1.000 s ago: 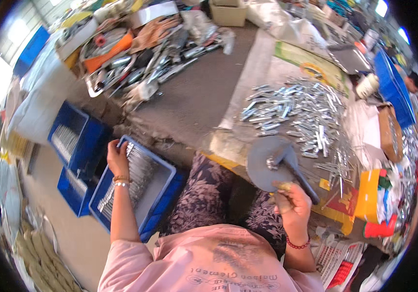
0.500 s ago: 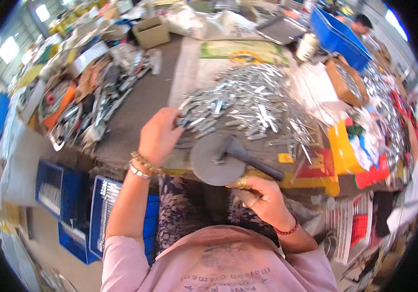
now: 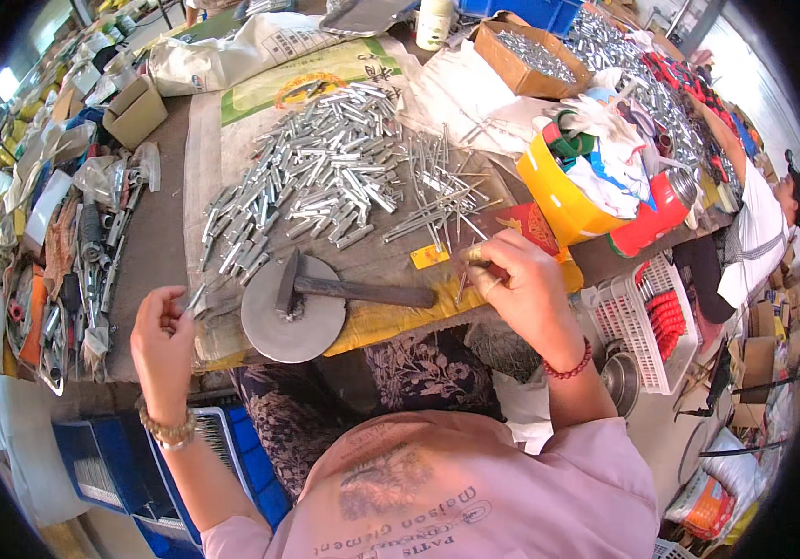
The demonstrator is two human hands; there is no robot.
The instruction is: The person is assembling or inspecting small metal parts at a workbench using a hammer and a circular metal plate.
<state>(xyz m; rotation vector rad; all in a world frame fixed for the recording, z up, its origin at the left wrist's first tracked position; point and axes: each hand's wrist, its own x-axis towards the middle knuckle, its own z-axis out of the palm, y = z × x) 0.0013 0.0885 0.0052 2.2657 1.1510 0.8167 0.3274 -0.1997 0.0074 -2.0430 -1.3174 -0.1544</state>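
Observation:
My left hand (image 3: 160,343) is at the table's near edge, left of a round grey disc. Its closed fingers pinch a small silver metal tube (image 3: 197,300). A hammer (image 3: 372,293) lies with its head on the disc (image 3: 311,326) and its dark handle pointing right. My right hand (image 3: 523,284), with yellow wrapping on its fingertips, is closed in a pinch beside a small yellow tag (image 3: 429,256). A thin metal rod (image 3: 461,289) shows under its fingers. Beyond lie a heap of short silver tubes (image 3: 325,172) and a loose bunch of thin rods (image 3: 437,191).
Tools crowd the table's left side near a cardboard box (image 3: 135,112). At right stand a yellow container (image 3: 563,200) of rags, a red bottle (image 3: 647,219) and a carton (image 3: 512,65) of metal parts. Below are blue crates (image 3: 93,466) and a white basket (image 3: 637,331). Another person (image 3: 763,224) works at far right.
My view has swung to the right. My left hand has drawn back from the tube heap with a tube in its fingers. My right hand has moved from beside the disc toward the thin rods.

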